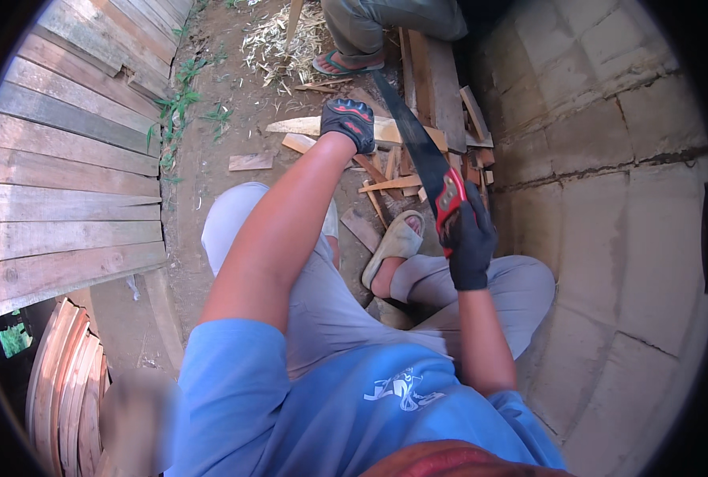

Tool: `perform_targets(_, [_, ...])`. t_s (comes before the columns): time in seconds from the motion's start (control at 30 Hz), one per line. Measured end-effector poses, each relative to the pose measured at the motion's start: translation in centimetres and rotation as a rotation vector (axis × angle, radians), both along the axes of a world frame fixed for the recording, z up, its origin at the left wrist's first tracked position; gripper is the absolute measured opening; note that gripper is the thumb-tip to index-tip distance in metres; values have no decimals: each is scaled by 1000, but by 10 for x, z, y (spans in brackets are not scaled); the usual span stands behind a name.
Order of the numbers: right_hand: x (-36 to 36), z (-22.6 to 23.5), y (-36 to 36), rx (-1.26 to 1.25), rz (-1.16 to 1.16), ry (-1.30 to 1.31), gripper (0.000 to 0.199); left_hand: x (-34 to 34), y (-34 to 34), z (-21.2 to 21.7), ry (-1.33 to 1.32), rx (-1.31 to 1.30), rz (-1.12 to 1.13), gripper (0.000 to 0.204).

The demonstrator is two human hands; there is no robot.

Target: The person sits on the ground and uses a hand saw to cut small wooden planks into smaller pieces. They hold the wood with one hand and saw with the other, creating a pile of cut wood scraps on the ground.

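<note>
My right hand (471, 237), in a black glove, is wrapped round the red handle of a hand saw (419, 141). The long dark blade slants up and away to the left, crossing over the right part of a pale wooden piece (393, 132). Whether the teeth touch the wood I cannot tell. My left hand (349, 125), in a black glove with red marks, is closed over the middle of that piece. The wood lies crosswise, and its left end tapers to a point.
Wood offcuts (382, 179) lie around my sandalled foot (393, 246). Ahead, another person's foot (348, 63) rests beside wood shavings (282, 48) and a long beam (435, 71). A block wall (592, 199) stands right, a plank wall (75, 159) left. Stacked boards (67, 389) stand lower left.
</note>
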State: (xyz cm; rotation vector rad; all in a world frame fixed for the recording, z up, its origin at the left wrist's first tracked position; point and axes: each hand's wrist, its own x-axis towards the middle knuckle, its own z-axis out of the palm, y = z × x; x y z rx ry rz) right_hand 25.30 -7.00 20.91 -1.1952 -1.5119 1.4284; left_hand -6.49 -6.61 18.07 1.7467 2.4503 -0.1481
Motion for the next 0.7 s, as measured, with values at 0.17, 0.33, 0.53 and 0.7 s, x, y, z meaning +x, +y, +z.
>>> perform_targets(0.17, [81, 45, -51, -168, -73, 23, 44, 4, 1, 9, -27, -48, 17, 32])
perform_targets(0.33, [44, 35, -35, -134, 5, 146, 44, 2, -4, 3, -10, -21, 25, 29])
perform_targets(0.53, [-83, 3, 51, -98, -28, 135, 38, 2, 8, 6, 34, 14, -20, 27])
perform_targets(0.7, [-60, -33, 51, 169, 46, -84, 42, 4, 7, 12, 19, -27, -37, 33])
